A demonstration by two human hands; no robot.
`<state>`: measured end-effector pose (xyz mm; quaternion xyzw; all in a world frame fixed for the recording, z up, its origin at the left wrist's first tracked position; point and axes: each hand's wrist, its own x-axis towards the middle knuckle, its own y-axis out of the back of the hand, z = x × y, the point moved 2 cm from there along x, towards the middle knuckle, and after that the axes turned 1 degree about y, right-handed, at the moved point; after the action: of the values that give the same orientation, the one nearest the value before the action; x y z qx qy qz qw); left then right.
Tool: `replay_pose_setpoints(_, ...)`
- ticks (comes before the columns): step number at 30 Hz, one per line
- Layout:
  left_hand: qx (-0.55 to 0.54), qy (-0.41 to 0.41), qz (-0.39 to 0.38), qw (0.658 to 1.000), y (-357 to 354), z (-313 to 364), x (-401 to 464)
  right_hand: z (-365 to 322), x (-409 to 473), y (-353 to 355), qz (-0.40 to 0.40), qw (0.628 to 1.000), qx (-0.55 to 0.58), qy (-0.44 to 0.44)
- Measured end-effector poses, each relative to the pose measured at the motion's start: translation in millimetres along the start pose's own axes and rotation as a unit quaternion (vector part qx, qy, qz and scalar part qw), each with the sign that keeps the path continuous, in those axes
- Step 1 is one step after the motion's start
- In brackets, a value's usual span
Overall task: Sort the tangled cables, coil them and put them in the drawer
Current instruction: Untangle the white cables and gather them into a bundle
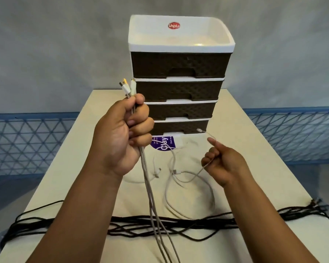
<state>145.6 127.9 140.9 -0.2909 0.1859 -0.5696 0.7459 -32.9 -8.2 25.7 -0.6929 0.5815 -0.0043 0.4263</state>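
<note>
Head view. Left hand, raised, fingers curled tight round a bundle of white cables; their plugs stand above the fist, the cords hang down past the near tabletop edge. Right hand, lower, pinches one white cable near its end, the small plug sticking up beyond the fingertips. More white cables lie loose on the tabletop. Black cables lie stretched across the near edge. Drawer unit, four brown drawers shut, stands behind.
</note>
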Motion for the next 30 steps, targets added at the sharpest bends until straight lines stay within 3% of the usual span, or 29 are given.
replay_pose_setpoints(3,0.004,0.02,0.028,0.999,9.9,2.4,11.8,-27.0,-19.3,-24.7,-0.083,0.979,-0.093,0.163)
replay_pose_setpoints(6,0.033,0.034,0.064,0.997,18.2,-1.6,19.2,-27.2,-45.0,-51.0,-0.173,0.938,-0.183,0.238)
replay_pose_setpoints(15,0.119,0.022,0.104,0.987,15.9,-12.2,23.0,45.8,-78.3,-82.0,-0.302,0.853,-0.339,0.257)
replay_pose_setpoints(22,0.105,0.001,0.131,0.986,33.3,-9.1,24.8,72.5,-77.5,-70.7,-0.357,0.781,-0.455,0.237)
replay_pose_setpoints(24,0.09,0.01,0.13,0.987,36.0,-9.6,21.8,68.9,-71.9,-68.4,-0.364,0.797,-0.443,0.191)
replay_pose_setpoints(26,0.074,0.016,0.12,0.99,38.7,-8.8,18.1,64.6,-53.4,-64.2,-0.295,0.84,-0.435,0.134)
replay_pose_setpoints(27,0.069,0.016,0.111,0.991,39.9,-7.8,16.4,64.7,-40.0,-60.8,-0.244,0.842,-0.463,0.131)
replay_pose_setpoints(28,0.065,0.013,0.102,0.993,40.8,-5.9,14.4,66.5,-25.8,-58.0,-0.198,0.815,-0.524,0.148)
replay_pose_setpoints(30,0.064,0.005,0.087,0.994,42.5,-1.3,11.2,73.8,-0.6,-53.1,-0.169,0.695,-0.666,0.212)
